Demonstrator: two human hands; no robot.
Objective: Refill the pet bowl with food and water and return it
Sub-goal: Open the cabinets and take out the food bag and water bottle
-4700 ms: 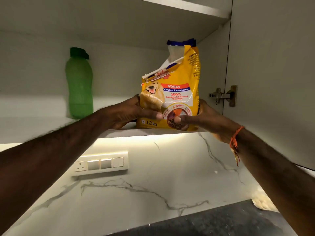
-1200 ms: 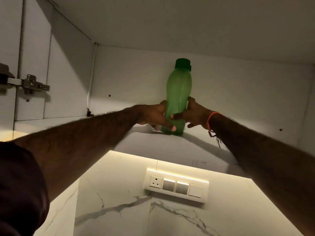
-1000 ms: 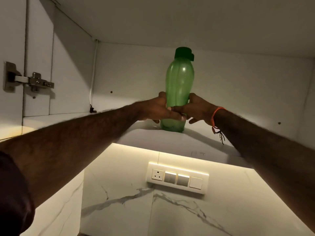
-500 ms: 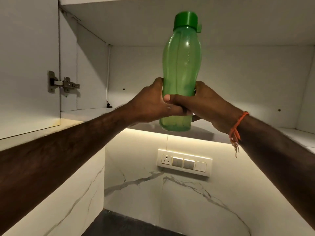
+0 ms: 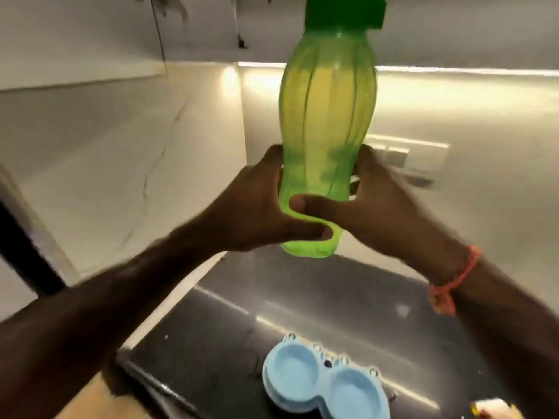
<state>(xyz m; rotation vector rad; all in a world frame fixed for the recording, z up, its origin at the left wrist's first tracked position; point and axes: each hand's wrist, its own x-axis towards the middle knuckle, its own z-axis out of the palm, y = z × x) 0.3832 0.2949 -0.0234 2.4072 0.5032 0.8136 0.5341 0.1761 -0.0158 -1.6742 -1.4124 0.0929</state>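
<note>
Both hands, L (image 5: 257, 213) & R (image 5: 381, 207), round upright green bottle (image 5: 328, 116).

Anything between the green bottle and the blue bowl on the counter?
Nothing visible. The green bottle, cap on, is gripped low by the left hand and right hand, above the dark counter; the blue double bowl sits below, both wells uncovered.

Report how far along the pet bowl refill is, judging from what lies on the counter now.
Done: nothing in the bowl yet; both wells of the blue double pet bowl on the dark counter look empty. In hand: the left hand and right hand grip the capped green bottle above the counter. Left: uncapping, pouring water, adding food, returning the bowl.
</note>
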